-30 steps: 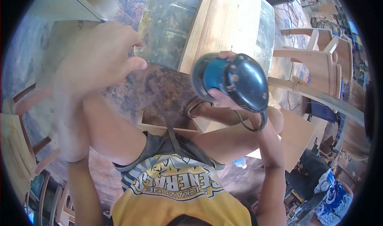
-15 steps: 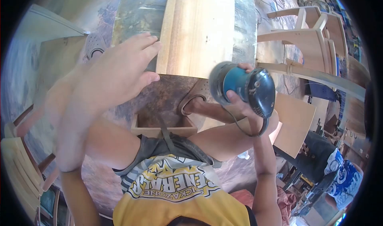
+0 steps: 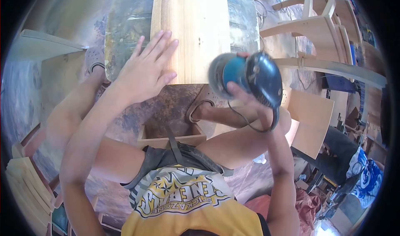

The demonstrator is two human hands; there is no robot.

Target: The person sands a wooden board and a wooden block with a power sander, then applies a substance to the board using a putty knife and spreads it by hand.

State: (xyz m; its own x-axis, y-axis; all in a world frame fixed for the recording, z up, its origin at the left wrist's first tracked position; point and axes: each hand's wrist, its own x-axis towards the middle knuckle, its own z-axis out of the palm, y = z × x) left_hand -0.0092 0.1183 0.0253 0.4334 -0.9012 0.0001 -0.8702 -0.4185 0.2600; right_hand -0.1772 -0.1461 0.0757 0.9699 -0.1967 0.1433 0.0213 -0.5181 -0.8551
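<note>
My left hand (image 3: 146,71) lies palm down with fingers spread on the left edge of a pale wooden board (image 3: 200,36), near its front end. Beneath the board is a worn, stained work surface (image 3: 121,40), showing on both sides of it. In my right hand (image 3: 246,95) is a teal and black orbital sander (image 3: 262,77), gripped around its body. The sander is tilted on its side, its round pad facing left at the board's front right corner. A cord loops down from the sander along my right wrist.
A wooden box (image 3: 191,136) sits on the floor between my legs. Curved wooden furniture parts (image 3: 316,31) stand at the right, with a long rail (image 3: 333,70) in front. More wooden pieces (image 3: 29,184) are at the lower left. A flat panel (image 3: 308,119) leans beside my right knee.
My left hand has come down and to the right onto the board's edge. The sander has moved slightly left and up in the view. The board appears farther left, as the view has shifted.
</note>
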